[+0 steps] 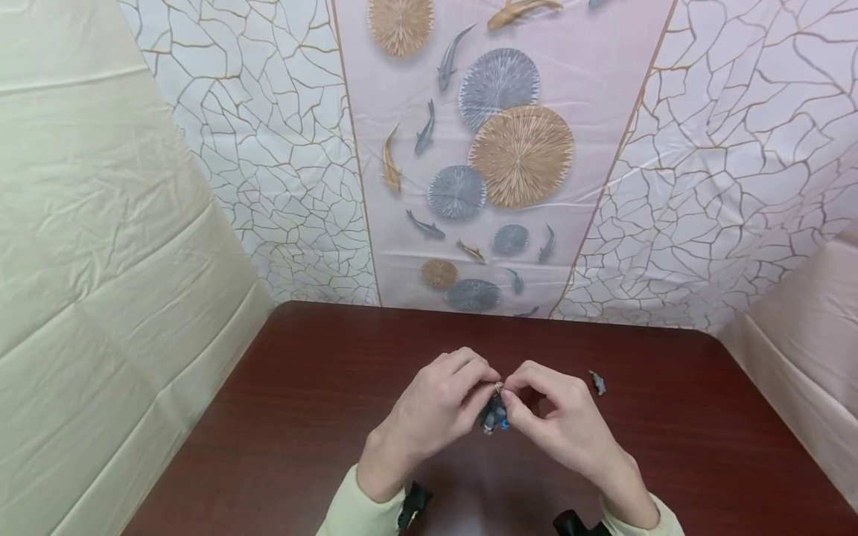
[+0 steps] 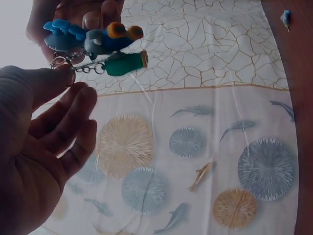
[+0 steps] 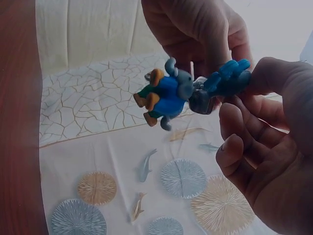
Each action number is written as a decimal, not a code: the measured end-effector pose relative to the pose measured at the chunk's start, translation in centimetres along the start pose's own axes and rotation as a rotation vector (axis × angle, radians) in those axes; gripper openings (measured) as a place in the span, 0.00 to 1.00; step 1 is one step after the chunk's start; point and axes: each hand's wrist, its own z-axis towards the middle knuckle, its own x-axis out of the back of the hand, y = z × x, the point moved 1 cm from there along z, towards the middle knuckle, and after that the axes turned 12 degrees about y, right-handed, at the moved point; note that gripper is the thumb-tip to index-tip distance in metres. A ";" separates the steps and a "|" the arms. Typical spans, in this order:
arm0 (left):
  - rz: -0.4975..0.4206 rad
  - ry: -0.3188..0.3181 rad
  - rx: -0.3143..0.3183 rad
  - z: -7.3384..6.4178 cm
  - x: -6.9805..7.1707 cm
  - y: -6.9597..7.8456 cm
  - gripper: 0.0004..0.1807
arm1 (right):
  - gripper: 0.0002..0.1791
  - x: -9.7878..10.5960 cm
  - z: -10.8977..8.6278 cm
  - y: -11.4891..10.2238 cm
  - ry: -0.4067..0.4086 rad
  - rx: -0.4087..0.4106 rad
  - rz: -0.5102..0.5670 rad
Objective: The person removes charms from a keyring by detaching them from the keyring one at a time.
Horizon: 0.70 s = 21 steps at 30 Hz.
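Note:
Both hands meet over the middle of the table around a bunch of small figure charms [image 1: 494, 418] on a metal key ring [image 2: 62, 62]. My left hand [image 1: 439, 394] pinches the ring between thumb and index finger. From the other side, my right hand [image 1: 563, 417] pinches at the ring end of the bunch; its fingertips partly hide what they grip. One hanging charm [image 3: 168, 95] has a grey head, blue body and orange feet. Beside it are a green charm [image 2: 124, 63] on a short chain and a grey-blue one [image 3: 227, 81] with bright blue lobes.
A small grey-blue charm [image 1: 597, 383] lies apart on the dark red-brown table [image 1: 322, 372], right of the hands. A patterned cloth [image 1: 469, 246] hangs behind the table's far edge, with pale cloth [image 1: 134, 246] along the left side.

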 end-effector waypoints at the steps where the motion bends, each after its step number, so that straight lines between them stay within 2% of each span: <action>1: -0.004 0.002 0.000 0.0 0.0 0.0 0.04 | 0.17 0.0 0.0 0.0 0.000 -0.001 -0.001; 9: -0.081 -0.018 0.081 -0.2 0.1 -0.2 0.04 | 0.16 -0.3 -0.1 -0.1 -0.033 -0.029 0.004; 15: -0.117 0.004 0.138 -0.3 0.0 -0.4 0.05 | 0.17 -0.4 -0.1 -0.1 -0.058 -0.048 -0.003; 21: -0.138 0.023 0.168 -0.3 0.1 -0.5 0.05 | 0.17 -0.4 -0.1 0.0 -0.069 -0.058 -0.015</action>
